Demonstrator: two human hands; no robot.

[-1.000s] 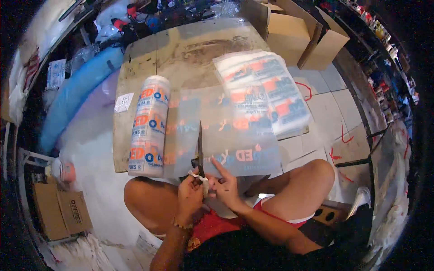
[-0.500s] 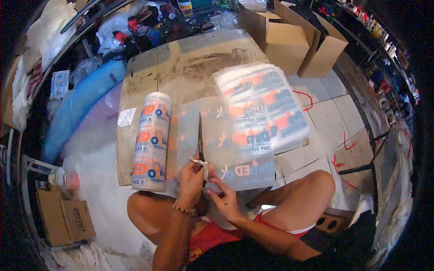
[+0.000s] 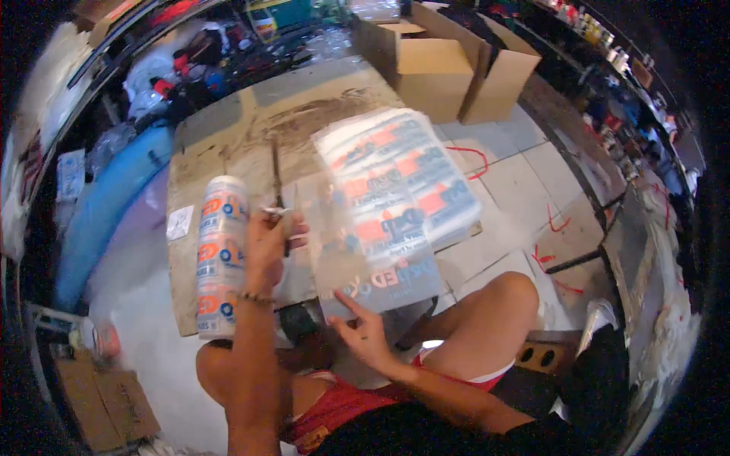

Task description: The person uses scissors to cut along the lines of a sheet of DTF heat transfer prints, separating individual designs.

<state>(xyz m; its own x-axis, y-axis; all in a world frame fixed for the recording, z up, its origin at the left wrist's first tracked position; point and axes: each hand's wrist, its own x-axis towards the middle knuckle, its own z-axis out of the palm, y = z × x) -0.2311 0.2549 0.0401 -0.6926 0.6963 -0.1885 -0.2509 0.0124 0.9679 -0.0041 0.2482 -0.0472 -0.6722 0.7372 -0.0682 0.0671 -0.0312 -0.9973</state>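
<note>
My left hand (image 3: 268, 242) is closed round the white-wrapped handle of a long, dark, narrow blade that looks like a knife (image 3: 277, 171). The blade points away from me over the board, just right of a printed plastic roll (image 3: 220, 258). My right hand (image 3: 366, 340) holds the near left corner of a clear printed plastic sheet (image 3: 414, 285), with thumb and forefinger at its edge. The far part of that sheet lies over a stack of white bags with orange and blue print (image 3: 449, 190). The sheet's left edge is blurred.
Under these lies a worn wooden board (image 3: 251, 114), with a small white paper (image 3: 179, 223) at its left edge. Open cardboard boxes (image 3: 433, 72) stand beyond it. Blue wrapped material (image 3: 114, 205) is at the left, red-marked floor tiles (image 3: 509, 182) at the right.
My left hand has moved left and away with the blade, apart from my right hand. The plastic sheet is now separate from the roll side and shifted right, towards the stack. The view has turned slightly.
</note>
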